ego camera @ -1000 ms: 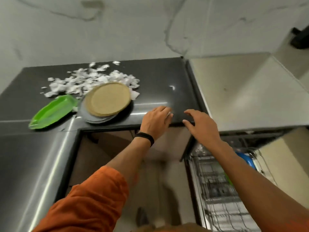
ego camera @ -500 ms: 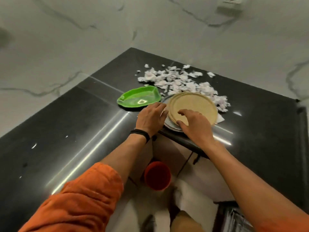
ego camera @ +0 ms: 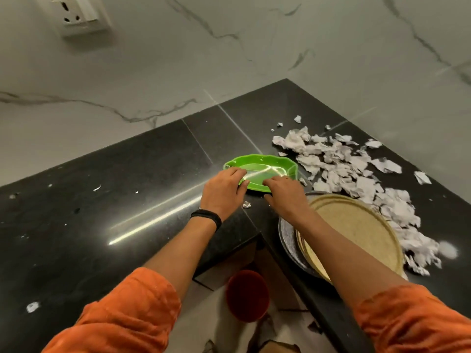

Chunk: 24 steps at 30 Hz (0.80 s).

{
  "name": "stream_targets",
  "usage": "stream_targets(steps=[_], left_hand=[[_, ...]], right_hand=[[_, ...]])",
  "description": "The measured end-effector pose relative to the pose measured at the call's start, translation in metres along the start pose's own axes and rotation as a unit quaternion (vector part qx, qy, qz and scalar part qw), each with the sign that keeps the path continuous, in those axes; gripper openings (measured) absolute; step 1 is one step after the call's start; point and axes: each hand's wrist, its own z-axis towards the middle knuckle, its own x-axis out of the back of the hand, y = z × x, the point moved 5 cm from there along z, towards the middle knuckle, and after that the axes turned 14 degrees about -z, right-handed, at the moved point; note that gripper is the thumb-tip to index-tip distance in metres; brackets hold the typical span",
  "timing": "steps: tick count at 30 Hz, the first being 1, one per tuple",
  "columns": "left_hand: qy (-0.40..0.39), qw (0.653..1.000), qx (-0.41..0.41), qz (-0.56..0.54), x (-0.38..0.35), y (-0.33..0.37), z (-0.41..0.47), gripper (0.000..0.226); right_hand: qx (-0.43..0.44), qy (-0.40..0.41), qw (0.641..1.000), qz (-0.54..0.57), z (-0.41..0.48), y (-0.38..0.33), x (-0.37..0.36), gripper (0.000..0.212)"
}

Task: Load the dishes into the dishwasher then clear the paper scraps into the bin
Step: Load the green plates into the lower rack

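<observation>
A: What is the surface like?

B: A polished black stone countertop (ego camera: 127, 200) that turns a corner, with a bright streak of light reflected on its left stretch and a few white flecks scattered there. Behind it rises a pale marble wall (ego camera: 229, 59) with grey veins. A white socket (ego camera: 76, 14) sits on it at the far left.

A: And below?

B: In the near gap of the corner a light floor (ego camera: 209, 314) shows, with a red bin (ego camera: 247, 294) standing on it.

A: Where is the dish?

B: The green dish (ego camera: 265, 165) lies on the countertop close to the inner corner. It is glossy, shallow and leaf-shaped with a wavy rim. Just to its right the paper scraps (ego camera: 344, 169) spread in a white, crumpled heap that runs towards the near right.

A: Other dishes?

B: Near right, tan plates (ego camera: 356, 230) are stacked on a dark plate (ego camera: 289, 238) that juts over the counter edge. The scraps touch their far side.

A: The hands?

B: The left hand (ego camera: 223, 194), with a black wristband (ego camera: 207, 217), grips the dish's near left rim, fingers over it and thumb at the edge. The right hand (ego camera: 286, 197) grips the near right rim, fingers curled onto it. Both arms wear rolled orange sleeves (ego camera: 127, 314), and the right forearm crosses above the stacked plates.
</observation>
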Motion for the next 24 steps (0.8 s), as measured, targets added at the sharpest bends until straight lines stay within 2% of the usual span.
stream_targets(steps=[8,11,13,16,20,24], left_hand=[[-0.006,0.999,0.037,0.019,-0.007,-0.014,0.007,0.028],[-0.025,0.999,0.035,0.026,-0.012,-0.014,0.01,0.028],[-0.038,0.998,0.032,0.028,-0.015,-0.011,0.013,0.03],[-0.056,0.998,0.018,0.03,-0.018,-0.003,0.019,0.039],[-0.056,0.997,-0.011,0.043,-0.015,0.012,0.034,0.06],[-0.049,0.993,-0.058,0.089,-0.014,0.03,0.046,0.061]], right_hand=[[0.079,-0.016,0.994,-0.07,0.026,0.002,-0.024,0.019],[0.092,0.0,0.992,-0.091,0.026,0.0,-0.018,0.023],[0.088,0.05,0.99,-0.094,0.029,0.001,-0.011,0.034],[0.083,0.126,0.984,-0.09,0.033,0.004,0.016,0.031],[0.057,0.18,0.98,-0.069,0.026,0.013,0.05,0.028],[0.018,0.223,0.974,-0.029,-0.01,0.016,0.067,0.029]])
